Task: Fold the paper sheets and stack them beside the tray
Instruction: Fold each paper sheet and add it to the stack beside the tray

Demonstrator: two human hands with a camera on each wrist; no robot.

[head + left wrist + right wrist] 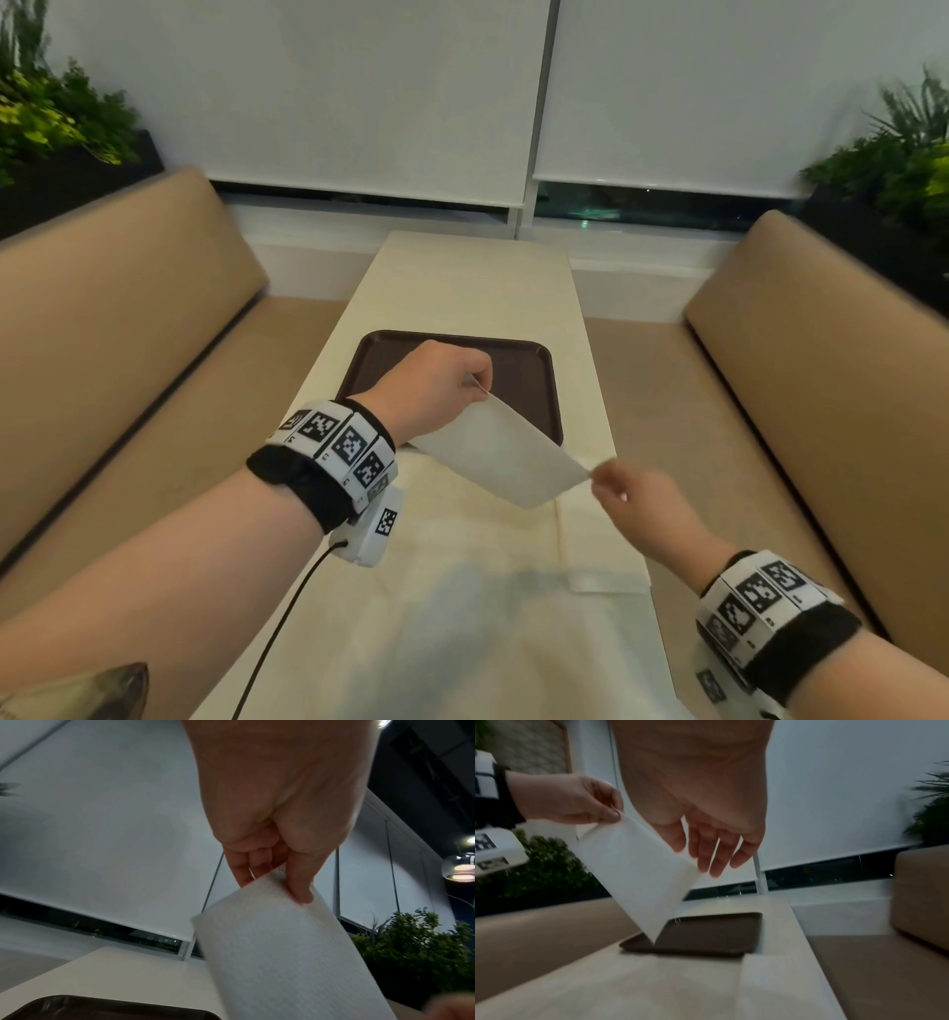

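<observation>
I hold a white paper sheet (pixel 503 457) in the air over the near edge of the dark brown tray (pixel 529 370). My left hand (pixel 482 385) pinches its far corner between thumb and fingers, which shows clearly in the left wrist view (pixel 277 882). My right hand (pixel 598 475) meets the near right corner with its fingertips; in the right wrist view its fingers (pixel 703 862) hang fairly straight at the sheet's (pixel 634 872) edge. The sheet's lower corner hangs free. More pale sheets (pixel 462 591) lie flat on the table in front of the tray.
The narrow cream table (pixel 472 288) runs away from me between two tan benches (pixel 128 318). A folded pale strip (pixel 606 580) lies near the table's right edge. Planters stand at both far corners, and a black cable (pixel 287 606) hangs from my left wrist.
</observation>
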